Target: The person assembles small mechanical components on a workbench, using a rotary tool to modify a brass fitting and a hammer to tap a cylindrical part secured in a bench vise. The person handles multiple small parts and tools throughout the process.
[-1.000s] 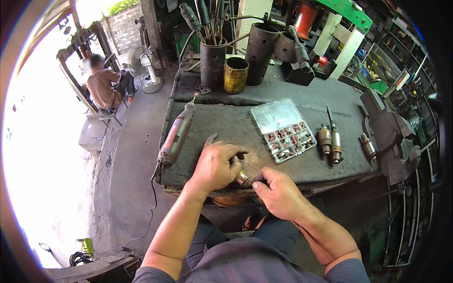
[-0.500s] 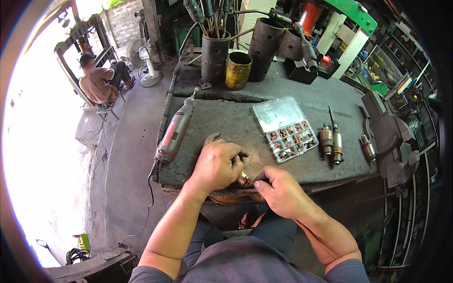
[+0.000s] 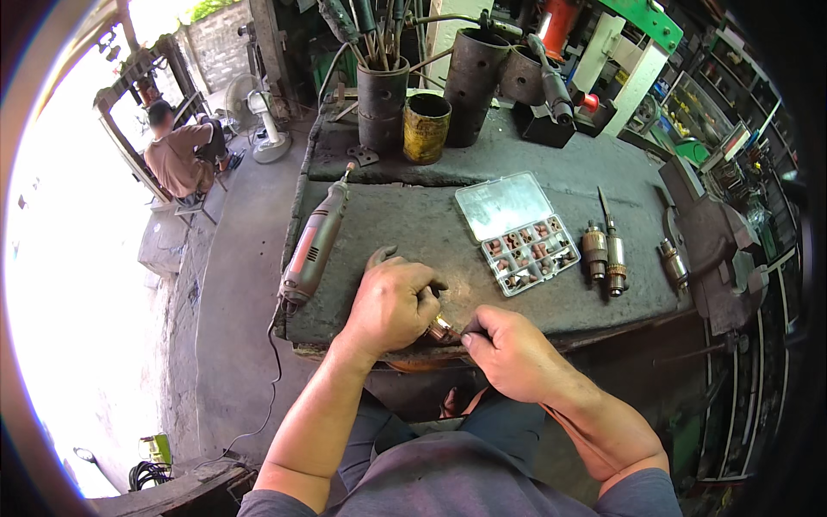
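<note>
At the bench's near edge, my left hand (image 3: pixel 392 306) is closed round a small motor armature (image 3: pixel 441 329). Only its copper-coloured end shows beyond the fingers. My right hand (image 3: pixel 515 349) pinches thumb against forefinger right beside that copper end. Whatever lies in this pinch is too small and too hidden to name. To the left of my left hand rests a grey rotary tool (image 3: pixel 314 246) with a small pinkish grinding tip pointing away from me. A clear compartment box (image 3: pixel 506 209) lies with its lid raised beyond my right hand, several small reddish-brown grinding bits in its sections.
Two more armatures (image 3: pixel 615 267) lie side by side on the right of the bench (image 3: pixel 396 215), another (image 3: pixel 674 263) beside a vise (image 3: pixel 719 250). Metal cylinders (image 3: pixel 383 108) holding rods and a yellow can (image 3: pixel 426 129) stand at the back. Far left, a person (image 3: pixel 181 155) sits near a fan (image 3: pixel 267 129).
The whole view has shifted slightly. Both hands keep nearly the same hold at the armature, the right fingers having moved only a little.
</note>
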Available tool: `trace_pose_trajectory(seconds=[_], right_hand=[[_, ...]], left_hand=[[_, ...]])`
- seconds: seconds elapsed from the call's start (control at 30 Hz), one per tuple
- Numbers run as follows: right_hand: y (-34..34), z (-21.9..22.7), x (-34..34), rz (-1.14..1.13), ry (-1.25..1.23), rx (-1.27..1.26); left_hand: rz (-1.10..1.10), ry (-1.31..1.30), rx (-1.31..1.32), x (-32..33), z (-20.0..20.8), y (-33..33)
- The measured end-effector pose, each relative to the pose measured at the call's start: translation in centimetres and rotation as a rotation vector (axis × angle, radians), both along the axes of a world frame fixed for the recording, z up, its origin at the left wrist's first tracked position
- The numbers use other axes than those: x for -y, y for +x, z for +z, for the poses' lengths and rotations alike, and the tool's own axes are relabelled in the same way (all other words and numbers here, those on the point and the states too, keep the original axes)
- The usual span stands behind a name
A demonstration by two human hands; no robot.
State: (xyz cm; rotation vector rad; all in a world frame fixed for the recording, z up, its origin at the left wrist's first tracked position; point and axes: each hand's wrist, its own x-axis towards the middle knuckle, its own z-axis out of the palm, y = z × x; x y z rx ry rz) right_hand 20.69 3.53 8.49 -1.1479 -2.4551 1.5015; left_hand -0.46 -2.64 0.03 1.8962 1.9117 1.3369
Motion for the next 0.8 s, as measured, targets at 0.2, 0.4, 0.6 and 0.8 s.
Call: trace_pose_trajectory(seconds=[0.2,0.4,0.6,0.8], right_hand=[[-0.2,-0.2,-0.1,0.037,0.120,-0.063],[0.1,-0.7,-0.2,0.034,0.141,-0.018],[0.3,-1.0,-0.2,0.028,0.114,-0.038],[-0.4,-1.6,0.5,0.067,0.185,-0.097]], left_hand=[[0.001,-0.009,-0.003,-0.2,0.1,0.0],[0.003,-0.020,0.006,-0.2,-0.1,0.1],[0.014,-0.046,0.021,-0.1,0.3,0.2],[0.053,-0.249,0.184,0.1,2.2,-0.1]])
